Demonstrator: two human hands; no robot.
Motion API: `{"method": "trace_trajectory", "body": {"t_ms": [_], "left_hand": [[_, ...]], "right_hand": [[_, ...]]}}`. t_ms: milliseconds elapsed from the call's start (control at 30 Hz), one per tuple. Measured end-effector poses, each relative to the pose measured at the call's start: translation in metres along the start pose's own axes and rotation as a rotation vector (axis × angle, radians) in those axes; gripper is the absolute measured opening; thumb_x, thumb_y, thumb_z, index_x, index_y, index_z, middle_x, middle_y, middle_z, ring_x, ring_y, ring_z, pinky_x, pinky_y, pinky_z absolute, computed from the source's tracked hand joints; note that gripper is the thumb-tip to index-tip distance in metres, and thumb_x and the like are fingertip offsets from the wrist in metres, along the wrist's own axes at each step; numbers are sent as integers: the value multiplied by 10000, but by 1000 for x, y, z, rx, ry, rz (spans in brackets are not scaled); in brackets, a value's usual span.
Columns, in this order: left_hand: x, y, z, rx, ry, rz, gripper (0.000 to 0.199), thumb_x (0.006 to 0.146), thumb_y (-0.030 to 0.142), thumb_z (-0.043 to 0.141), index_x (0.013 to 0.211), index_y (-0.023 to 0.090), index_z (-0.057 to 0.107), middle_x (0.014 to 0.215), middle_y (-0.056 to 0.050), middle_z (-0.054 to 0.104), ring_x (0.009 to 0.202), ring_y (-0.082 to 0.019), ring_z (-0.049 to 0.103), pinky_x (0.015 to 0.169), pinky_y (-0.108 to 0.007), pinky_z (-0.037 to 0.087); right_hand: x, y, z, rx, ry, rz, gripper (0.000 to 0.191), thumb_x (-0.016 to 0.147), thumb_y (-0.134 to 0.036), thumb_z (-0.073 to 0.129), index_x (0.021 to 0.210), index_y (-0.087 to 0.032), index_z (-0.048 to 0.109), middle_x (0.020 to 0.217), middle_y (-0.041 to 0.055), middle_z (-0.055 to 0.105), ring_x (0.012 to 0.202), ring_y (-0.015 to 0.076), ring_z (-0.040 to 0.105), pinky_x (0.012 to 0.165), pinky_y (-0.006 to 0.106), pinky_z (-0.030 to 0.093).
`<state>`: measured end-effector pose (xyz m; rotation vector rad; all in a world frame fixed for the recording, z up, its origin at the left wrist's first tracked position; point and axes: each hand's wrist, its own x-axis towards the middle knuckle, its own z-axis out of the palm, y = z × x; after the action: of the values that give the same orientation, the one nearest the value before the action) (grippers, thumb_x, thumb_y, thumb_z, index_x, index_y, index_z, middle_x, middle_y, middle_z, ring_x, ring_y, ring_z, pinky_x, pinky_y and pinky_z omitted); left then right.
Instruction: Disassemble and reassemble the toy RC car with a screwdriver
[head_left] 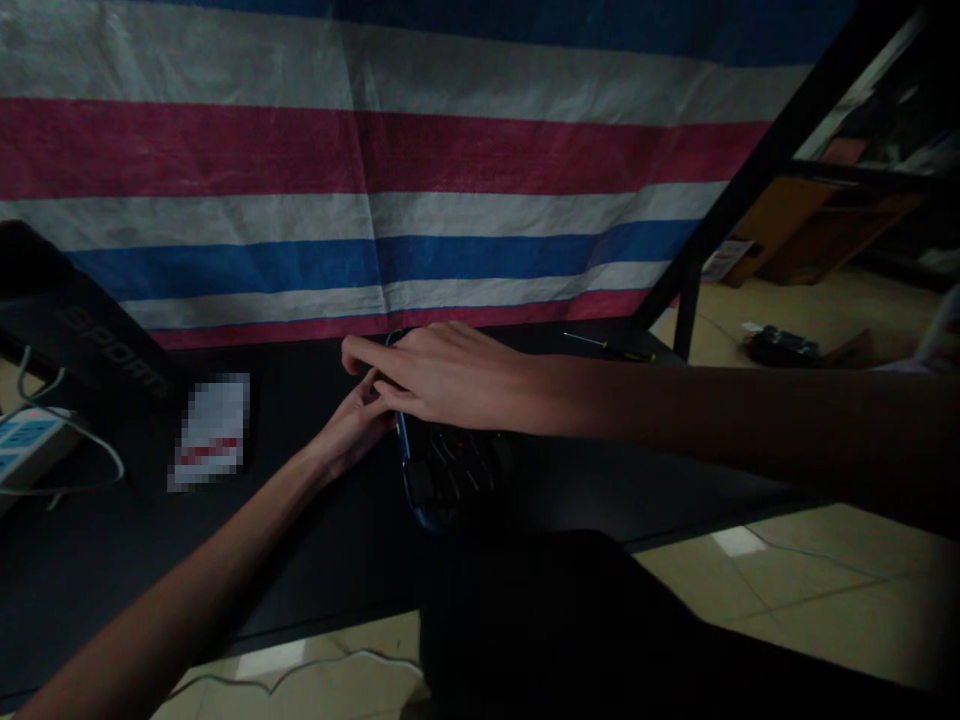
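Note:
A dark device with a blue rim (457,470) lies on the black table, a small red light glowing on its top. Its exact kind is hard to make out in the dim light. At its left edge is my left hand (358,422), fingers closed against the rim and partly covered. My right hand (457,375) reaches across from the right and covers the device's far end. Its thumb and index finger stand apart, over the fingers of my left hand; its other fingertips are hidden.
A screwdriver (611,348) lies at the table's back right. Left of my hands are a blurred white-and-red packet (212,430), a dark cylinder marked SPORTS (97,330) and a white power strip (37,440) with a cable. A striped tarp (450,150) hangs behind the table (315,560).

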<state>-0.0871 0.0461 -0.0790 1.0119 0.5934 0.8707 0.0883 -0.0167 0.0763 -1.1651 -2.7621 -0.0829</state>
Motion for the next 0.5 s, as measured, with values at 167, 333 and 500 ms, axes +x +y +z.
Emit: {"method": "trace_trajectory", "body": {"t_ms": [167, 333, 500], "left_hand": [[4, -2, -3, -17, 37, -10, 632, 782, 280, 898, 1340, 227, 605, 1180, -83, 752, 1043, -227, 717, 924, -357, 544], [4, -4, -8, -22, 49, -22, 742, 772, 203, 899, 1417, 291, 543, 1235, -52, 743, 1040, -202, 722, 880, -311, 565], [3, -5, -9, -41, 64, -66, 629, 821, 238, 865, 1380, 254, 578, 1247, -82, 740, 1153, -254, 694, 942, -350, 555]], "right_hand": [[7, 2, 3, -106, 76, 200, 345, 1070, -344, 416, 1290, -123, 562, 938, 134, 749, 803, 266, 690, 667, 354, 417], [5, 7, 10, 140, 107, 144, 273, 1035, -238, 462, 1290, -165, 528, 1141, 99, 737, 927, 216, 692, 723, 323, 434], [8, 3, 17, 117, 171, 160, 237, 1077, -327, 487, 1278, -236, 574, 973, 37, 749, 857, 213, 703, 676, 319, 391]]}}
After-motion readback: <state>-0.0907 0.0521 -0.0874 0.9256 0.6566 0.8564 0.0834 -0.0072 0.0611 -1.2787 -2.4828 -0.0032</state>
